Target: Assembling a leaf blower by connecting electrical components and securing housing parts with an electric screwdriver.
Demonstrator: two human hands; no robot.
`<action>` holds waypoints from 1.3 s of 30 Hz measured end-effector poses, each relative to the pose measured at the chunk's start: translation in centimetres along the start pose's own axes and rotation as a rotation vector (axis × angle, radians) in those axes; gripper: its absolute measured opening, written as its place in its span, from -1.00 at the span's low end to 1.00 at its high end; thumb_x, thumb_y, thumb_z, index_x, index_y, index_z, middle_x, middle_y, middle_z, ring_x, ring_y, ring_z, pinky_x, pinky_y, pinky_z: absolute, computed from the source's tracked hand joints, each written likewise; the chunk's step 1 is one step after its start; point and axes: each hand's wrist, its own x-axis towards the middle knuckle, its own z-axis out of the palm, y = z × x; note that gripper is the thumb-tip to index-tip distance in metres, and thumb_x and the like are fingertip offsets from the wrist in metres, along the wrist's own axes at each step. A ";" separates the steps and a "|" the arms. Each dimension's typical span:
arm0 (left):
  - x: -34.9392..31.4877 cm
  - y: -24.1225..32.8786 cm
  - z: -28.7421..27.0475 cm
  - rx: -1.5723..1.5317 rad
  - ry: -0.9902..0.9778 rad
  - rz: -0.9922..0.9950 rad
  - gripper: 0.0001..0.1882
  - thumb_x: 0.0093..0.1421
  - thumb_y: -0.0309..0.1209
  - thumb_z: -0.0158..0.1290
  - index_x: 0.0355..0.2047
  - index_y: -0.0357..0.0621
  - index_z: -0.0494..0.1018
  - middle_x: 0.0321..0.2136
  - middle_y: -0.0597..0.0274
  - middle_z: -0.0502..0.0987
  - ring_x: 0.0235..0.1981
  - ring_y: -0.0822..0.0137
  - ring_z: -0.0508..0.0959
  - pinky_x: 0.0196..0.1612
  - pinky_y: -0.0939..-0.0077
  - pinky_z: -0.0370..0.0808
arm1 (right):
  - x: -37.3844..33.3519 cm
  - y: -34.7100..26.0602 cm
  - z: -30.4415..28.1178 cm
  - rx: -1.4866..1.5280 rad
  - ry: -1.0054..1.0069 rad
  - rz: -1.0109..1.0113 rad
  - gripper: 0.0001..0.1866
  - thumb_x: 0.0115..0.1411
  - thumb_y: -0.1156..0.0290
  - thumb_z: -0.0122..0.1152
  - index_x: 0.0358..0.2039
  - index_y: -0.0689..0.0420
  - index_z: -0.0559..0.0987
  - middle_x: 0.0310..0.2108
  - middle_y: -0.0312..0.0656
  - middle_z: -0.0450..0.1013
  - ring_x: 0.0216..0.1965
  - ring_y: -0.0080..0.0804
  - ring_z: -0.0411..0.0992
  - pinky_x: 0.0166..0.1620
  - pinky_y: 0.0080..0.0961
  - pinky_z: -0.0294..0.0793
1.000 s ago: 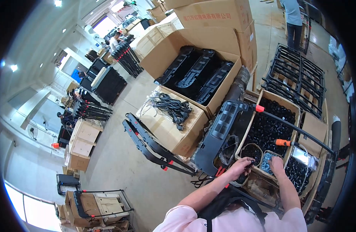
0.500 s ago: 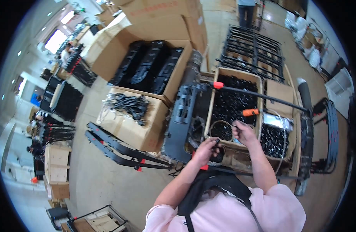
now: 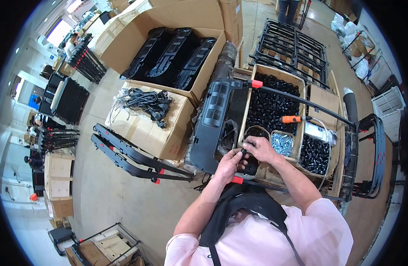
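My left hand and my right hand meet over the near left corner of the parts trays. Between their closed fingertips is a small black part, too small and covered to name exactly. Below the hands sits a small container of tiny black pieces. Just right of my right hand, silver screws fill a small box. A larger tray of black plastic pieces lies beyond. An orange-handled power screwdriver rests across its right edge.
A black metal bar with a red end crosses over the trays. To the left lie a dark vented plastic cover, a carton with coiled black cables and an open box of black mouldings. Black frames are stacked beyond.
My right hand has moved left from over the tray to join my left hand at the small black part. The silver screws now show. The view has shifted slightly.
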 end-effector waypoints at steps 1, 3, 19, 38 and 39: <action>-0.1 0.1 -0.2 -0.005 0.003 -0.002 -0.71 0.54 -0.32 -0.01 0.14 -0.22 0.43 -0.15 0.24 0.65 -0.27 0.45 0.61 -0.24 0.55 0.57 | 0.1 -0.2 0.4 -0.005 -0.009 -0.001 -0.67 0.38 0.16 0.21 -0.14 0.20 0.64 -0.34 0.04 0.61 -0.29 -0.08 0.62 -0.19 -0.20 0.55; -0.5 0.2 -0.8 -0.063 0.002 -0.007 -0.72 0.54 -0.32 -0.01 0.13 -0.20 0.44 -0.15 0.25 0.65 -0.28 0.45 0.61 -0.24 0.55 0.57 | 0.2 -0.6 1.3 0.072 0.076 -0.072 -0.74 0.38 0.23 0.22 -0.12 0.17 0.65 -0.32 0.00 0.63 -0.27 -0.13 0.64 -0.18 -0.25 0.57; -3.4 1.7 -5.5 -0.224 0.066 0.092 -0.70 0.55 -0.30 -0.03 0.16 -0.17 0.43 -0.12 0.29 0.60 -0.21 0.43 0.60 -0.17 0.49 0.58 | 3.9 -5.3 4.1 -0.319 -0.060 -0.402 -0.61 0.24 0.20 0.37 0.00 0.15 0.67 -0.19 -0.05 0.65 -0.19 -0.09 0.65 -0.14 -0.25 0.65; -9.8 3.4 -9.7 -0.253 0.103 0.058 -0.62 0.60 -0.22 -0.14 0.18 -0.25 0.43 -0.14 0.20 0.60 -0.26 0.36 0.61 -0.24 0.47 0.59 | 14.0 -7.2 13.7 -0.452 0.045 -0.599 -0.64 0.21 0.18 0.40 -0.04 0.07 0.69 -0.31 -0.10 0.62 -0.26 -0.05 0.62 -0.18 -0.19 0.63; -9.8 3.6 -9.7 -0.270 0.121 0.047 -0.59 0.61 -0.17 -0.18 0.16 -0.24 0.44 -0.19 0.24 0.59 -0.31 0.39 0.59 -0.30 0.49 0.56 | 13.9 -7.3 13.6 -0.465 0.024 -0.569 -0.62 0.21 0.17 0.40 -0.03 0.07 0.68 -0.30 -0.10 0.62 -0.24 -0.04 0.62 -0.17 -0.17 0.63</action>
